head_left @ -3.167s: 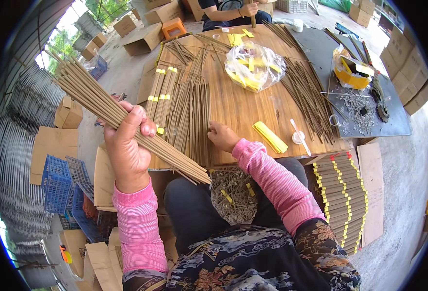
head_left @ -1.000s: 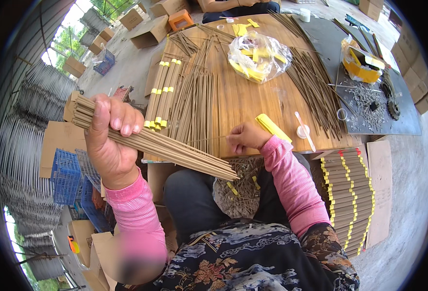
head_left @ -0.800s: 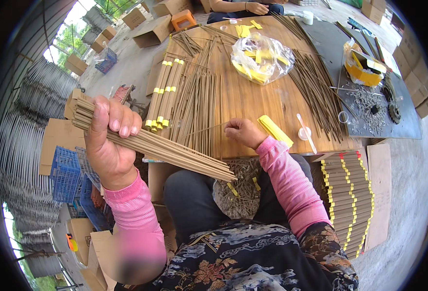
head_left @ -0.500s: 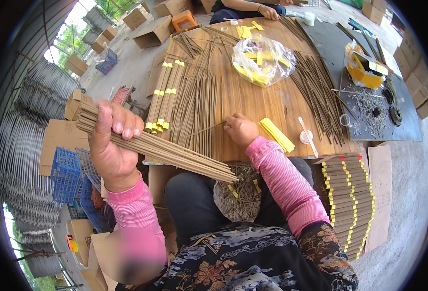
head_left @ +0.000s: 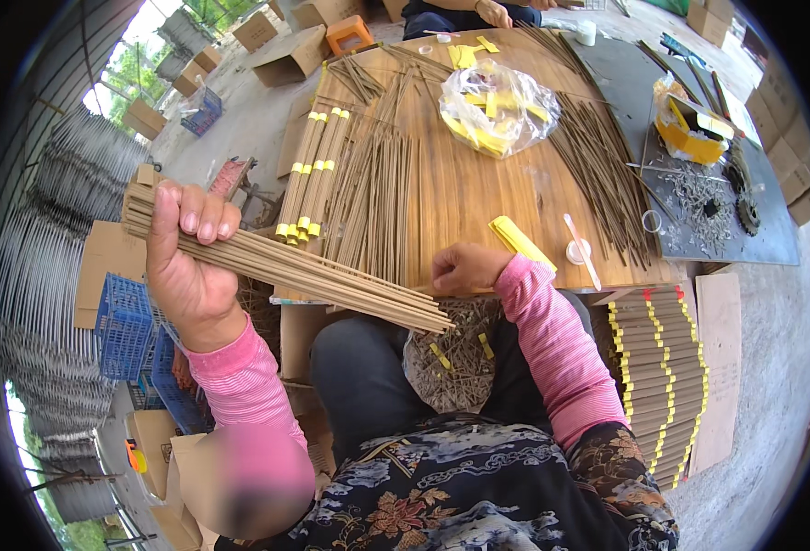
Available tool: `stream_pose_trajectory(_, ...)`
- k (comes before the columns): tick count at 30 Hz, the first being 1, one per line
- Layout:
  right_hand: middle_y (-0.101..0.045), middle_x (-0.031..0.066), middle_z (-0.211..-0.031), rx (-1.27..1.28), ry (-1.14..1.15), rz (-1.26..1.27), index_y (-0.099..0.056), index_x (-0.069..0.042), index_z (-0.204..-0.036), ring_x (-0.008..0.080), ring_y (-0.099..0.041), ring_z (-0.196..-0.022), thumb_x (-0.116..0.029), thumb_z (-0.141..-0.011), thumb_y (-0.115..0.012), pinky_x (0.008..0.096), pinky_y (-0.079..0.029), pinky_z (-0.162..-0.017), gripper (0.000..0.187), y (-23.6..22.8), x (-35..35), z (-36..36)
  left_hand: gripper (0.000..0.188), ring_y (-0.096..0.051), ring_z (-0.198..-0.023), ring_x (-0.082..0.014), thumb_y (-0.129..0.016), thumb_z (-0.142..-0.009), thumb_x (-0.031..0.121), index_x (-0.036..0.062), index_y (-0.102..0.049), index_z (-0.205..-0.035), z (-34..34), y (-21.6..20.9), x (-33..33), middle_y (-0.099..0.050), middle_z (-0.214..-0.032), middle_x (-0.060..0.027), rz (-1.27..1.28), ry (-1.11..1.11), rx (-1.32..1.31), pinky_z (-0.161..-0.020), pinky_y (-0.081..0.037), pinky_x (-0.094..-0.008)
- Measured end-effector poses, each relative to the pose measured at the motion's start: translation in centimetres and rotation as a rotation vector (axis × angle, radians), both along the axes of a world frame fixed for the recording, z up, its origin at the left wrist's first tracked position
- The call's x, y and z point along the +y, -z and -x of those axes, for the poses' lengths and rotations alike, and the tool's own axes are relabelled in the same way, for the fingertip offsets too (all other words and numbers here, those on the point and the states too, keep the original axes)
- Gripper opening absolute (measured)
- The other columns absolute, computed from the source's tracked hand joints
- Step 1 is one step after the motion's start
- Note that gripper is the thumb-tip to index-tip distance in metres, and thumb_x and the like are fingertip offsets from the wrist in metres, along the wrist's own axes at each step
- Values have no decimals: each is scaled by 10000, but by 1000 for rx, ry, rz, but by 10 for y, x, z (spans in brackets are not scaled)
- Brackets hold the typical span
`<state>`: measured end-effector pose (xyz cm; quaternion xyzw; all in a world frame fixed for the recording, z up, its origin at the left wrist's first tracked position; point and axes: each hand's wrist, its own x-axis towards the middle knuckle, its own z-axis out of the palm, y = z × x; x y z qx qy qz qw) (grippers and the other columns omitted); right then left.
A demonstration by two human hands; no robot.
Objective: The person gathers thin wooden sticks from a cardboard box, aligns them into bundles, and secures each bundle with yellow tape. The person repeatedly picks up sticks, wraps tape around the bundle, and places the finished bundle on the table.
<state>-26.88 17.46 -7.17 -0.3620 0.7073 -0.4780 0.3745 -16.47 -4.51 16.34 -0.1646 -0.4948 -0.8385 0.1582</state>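
Observation:
My left hand (head_left: pixel 194 257) is wrapped round a thick bundle of thin brown incense sticks (head_left: pixel 340 291), raised at the table's near left edge. The bundle slants down to the right, its far end over my lap. Close to that end, at the table's front edge, my right hand (head_left: pixel 467 268) is closed with its fingertips pressed together; whatever they hold is hidden. Loose incense sticks (head_left: pixel 391 211) lie on the wooden table (head_left: pixel 478 197) just beyond the held bundle. To their left are several bundles bound with yellow paper bands (head_left: pixel 308 174).
Yellow paper strips (head_left: pixel 520 241) lie beside a small white dish (head_left: pixel 577 252) with a flat stick. Farther back sits a clear plastic bag (head_left: pixel 499 108) of yellow strips. Banded bundles (head_left: pixel 660 386) are stacked at right. A bag of scraps (head_left: pixel 451 367) is between my knees. Another person (head_left: pixel 464 14) sits opposite.
My left hand and its bundle have shifted left and slightly down. My right hand has drawn back toward the table's front edge; the single stick seen in it before no longer shows.

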Motion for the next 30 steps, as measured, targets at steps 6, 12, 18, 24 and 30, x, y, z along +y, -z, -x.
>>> stream_pose_trajectory(6, -638, 48, -762, -135, -191, 46, -637, -5, -902, 106, -606, -699, -90, -769, -639, 222, -489, -654, 158, -19, 10, -19, 158, -374, -560, -91, -483, -901, 150, 84, -443, -764, 4, -7, -6, -392, -624, 10, -33, 25, -34, -557, -351, -252)
stream_pose_trajectory(12, -487, 130, -1190, -401, -6, 593, -325, 44, -1285, 177, -466, -1096, -416, -827, -578, 273, -368, -925, 696, -47, 5, -36, 194, -403, -556, -104, -540, -872, 156, 97, -456, -707, 30, 16, -3, -432, -618, 6, -100, 37, -225, -560, -368, -266)
stream_pose_trajectory(18, -543, 27, -825, -247, -14, 337, -455, 1, -1095, 103, -526, -728, -183, -759, -695, 232, -452, -663, 452, -56, -4, -87, 213, -416, -555, -114, -608, -824, 172, 107, -447, -701, 32, 34, -11, -435, -612, 7, -182, -233, -323, -553, -384, -279)
stream_pose_trajectory(24, -538, 0, -698, -460, -44, 207, -512, -19, -934, 66, -513, -560, -88, -790, -643, 202, -433, -503, 207, -78, -17, -99, 153, -418, -537, -115, -567, -849, 140, 80, -455, -764, 5, 40, -52, -437, -608, -3, -374, -333, -383, -537, -390, -268)
stream_pose_trajectory(30, -582, 33, -787, -626, 34, 209, -534, -8, -964, 100, -564, -608, -71, -808, -597, 217, -483, -559, 180, -72, -27, -106, 245, -410, -534, -120, -543, -858, 122, 73, -404, -662, -45, 44, -130, -405, -581, -12, -543, -473, -274, -528, -393, -264)
